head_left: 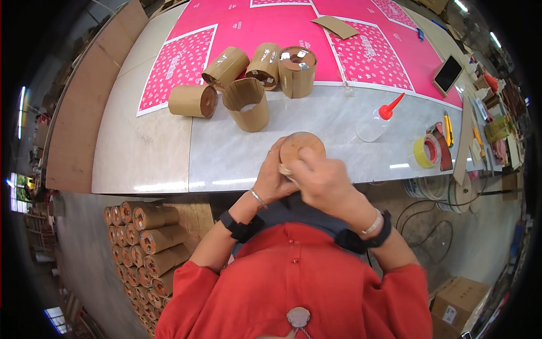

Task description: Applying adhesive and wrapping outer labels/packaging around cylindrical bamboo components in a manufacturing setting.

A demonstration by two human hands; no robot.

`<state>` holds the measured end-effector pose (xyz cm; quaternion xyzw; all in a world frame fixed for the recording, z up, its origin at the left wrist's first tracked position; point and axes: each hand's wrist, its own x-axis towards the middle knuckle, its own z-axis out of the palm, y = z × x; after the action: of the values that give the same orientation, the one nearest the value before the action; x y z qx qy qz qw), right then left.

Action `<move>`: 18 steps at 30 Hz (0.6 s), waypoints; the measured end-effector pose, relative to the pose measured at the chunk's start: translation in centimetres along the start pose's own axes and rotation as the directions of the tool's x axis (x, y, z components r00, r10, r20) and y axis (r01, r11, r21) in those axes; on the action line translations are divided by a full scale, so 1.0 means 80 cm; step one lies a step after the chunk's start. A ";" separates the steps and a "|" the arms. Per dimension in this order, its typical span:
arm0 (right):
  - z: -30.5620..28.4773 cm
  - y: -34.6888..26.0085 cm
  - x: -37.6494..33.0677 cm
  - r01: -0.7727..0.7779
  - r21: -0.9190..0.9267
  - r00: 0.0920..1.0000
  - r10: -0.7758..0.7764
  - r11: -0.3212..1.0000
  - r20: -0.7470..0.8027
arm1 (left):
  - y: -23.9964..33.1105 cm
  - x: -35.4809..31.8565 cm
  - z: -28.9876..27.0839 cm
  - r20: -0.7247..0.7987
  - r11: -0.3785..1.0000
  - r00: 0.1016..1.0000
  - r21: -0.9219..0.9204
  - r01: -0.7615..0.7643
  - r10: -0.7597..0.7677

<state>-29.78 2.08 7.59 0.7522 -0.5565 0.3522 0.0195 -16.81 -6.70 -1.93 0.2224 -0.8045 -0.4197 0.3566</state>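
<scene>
Close to the table's front edge, my left hand [272,174] is wrapped round the side of a round reddish-brown piece [301,144] with a flat, wood-like top. My right hand [324,179] is closed over the near right side of that piece and somewhat blurred. A small pale scrap [286,170] shows beside its fingers; what it is I cannot make out. Just beyond my hands stands an open, hollow cardboard tube [247,110]. Behind it are several brown paper-wrapped rolls with reddish-brown ends, one upright roll [297,73] and one lying roll [192,101] among them.
A pink patterned sheet [282,28] covers the far tabletop. To the right are a red-tipped squeeze bottle [374,125], a yellow tape roll [427,151], a utility knife [448,129] and a phone [447,75]. Stacked rolls [152,240] stand at lower left, a carton [460,302] at lower right.
</scene>
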 end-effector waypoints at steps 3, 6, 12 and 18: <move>0.018 0.038 0.032 -0.066 -0.081 0.997 0.063 0.995 -0.034 | 0.010 0.000 -0.004 0.060 0.993 0.991 -0.006 0.117 -0.117; -0.003 0.067 0.020 -0.113 -0.132 0.992 0.106 0.985 -0.064 | 0.010 0.004 -0.002 -0.002 1.000 1.000 -0.019 0.011 -0.011; 0.012 0.001 0.021 0.045 -0.064 0.998 -0.048 0.997 -0.051 | -0.011 -0.001 0.007 -0.075 0.975 0.980 0.133 -0.176 0.187; -0.005 0.048 0.024 -0.142 -0.137 0.990 0.142 0.980 -0.012 | 0.010 0.002 -0.001 -0.038 0.999 0.998 -0.010 -0.050 0.050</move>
<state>-32.97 -0.82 7.55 0.7071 -0.6317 0.3143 0.0470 -16.89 -6.43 -1.20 0.2082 -0.8006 -0.4106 0.3834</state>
